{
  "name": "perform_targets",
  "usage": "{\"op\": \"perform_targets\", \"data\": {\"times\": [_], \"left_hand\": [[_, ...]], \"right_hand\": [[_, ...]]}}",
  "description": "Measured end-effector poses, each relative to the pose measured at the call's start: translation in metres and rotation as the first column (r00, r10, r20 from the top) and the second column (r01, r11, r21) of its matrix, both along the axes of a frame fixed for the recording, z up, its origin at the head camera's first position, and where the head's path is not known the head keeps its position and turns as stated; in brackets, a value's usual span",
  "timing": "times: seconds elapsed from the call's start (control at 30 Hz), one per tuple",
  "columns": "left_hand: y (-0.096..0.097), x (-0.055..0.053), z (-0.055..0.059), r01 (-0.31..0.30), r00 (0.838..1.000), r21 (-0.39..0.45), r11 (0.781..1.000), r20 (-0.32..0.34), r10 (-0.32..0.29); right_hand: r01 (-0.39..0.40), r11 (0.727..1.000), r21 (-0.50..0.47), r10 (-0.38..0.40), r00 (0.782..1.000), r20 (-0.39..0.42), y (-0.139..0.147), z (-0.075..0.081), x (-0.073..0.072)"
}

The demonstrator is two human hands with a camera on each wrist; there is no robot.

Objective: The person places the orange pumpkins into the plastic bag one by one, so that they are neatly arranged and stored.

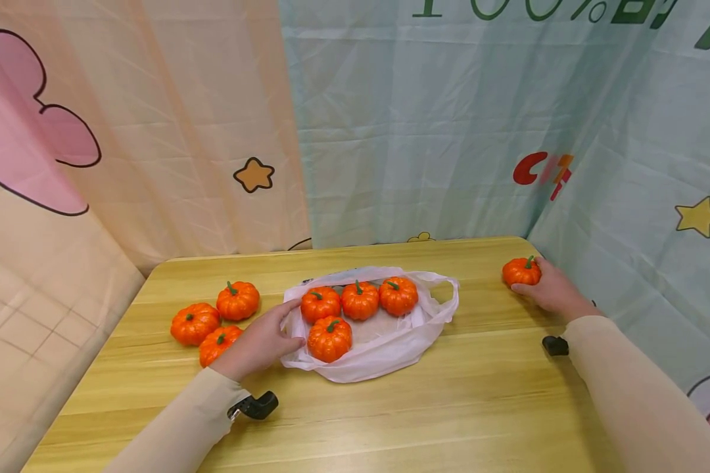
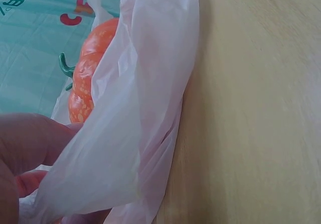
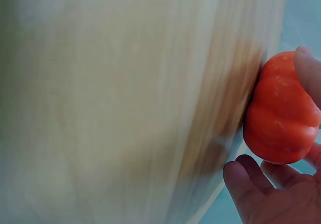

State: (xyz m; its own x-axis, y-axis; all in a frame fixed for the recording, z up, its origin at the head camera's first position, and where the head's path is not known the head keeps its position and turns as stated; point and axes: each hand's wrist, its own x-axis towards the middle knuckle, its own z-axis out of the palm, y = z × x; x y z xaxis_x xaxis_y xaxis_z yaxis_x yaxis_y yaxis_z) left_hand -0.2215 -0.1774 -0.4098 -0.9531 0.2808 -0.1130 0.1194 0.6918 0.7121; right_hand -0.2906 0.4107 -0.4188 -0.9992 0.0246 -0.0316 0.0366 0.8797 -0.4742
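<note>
A white plastic bag (image 1: 384,358) lies spread wide at mid-table, its mouth upward, with several small orange pumpkins (image 1: 359,301) inside. At its left rim, my left hand (image 1: 263,341) holds the edge, thumb near the front pumpkin (image 1: 329,339). In the left wrist view, thin plastic (image 2: 115,148) drapes over some of the fingers and partly hides them. Far to the right, my right hand (image 1: 553,289) grips a single pumpkin (image 1: 521,270) with a green stem, thumb and fingers on opposite sides. The right wrist view has this pumpkin (image 3: 282,113) close to the tabletop.
Three more pumpkins (image 1: 195,324) sit together on the wooden table (image 1: 449,420), left of the bag and beside my left forearm. Printed curtains (image 1: 390,131) hang behind the table and along both sides. A bag handle loop (image 1: 451,302) points right.
</note>
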Motion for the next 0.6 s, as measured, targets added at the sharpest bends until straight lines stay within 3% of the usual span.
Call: {"op": "perform_targets", "data": {"times": [0.6], "left_hand": [[0.0017,-0.0004,0.0004,-0.011,1.000,0.010,1.000,-0.004,0.011]], "right_hand": [[0.023,1.000,-0.014,-0.023,0.999,0.023,-0.0041,0.0007,-0.0058]]}}
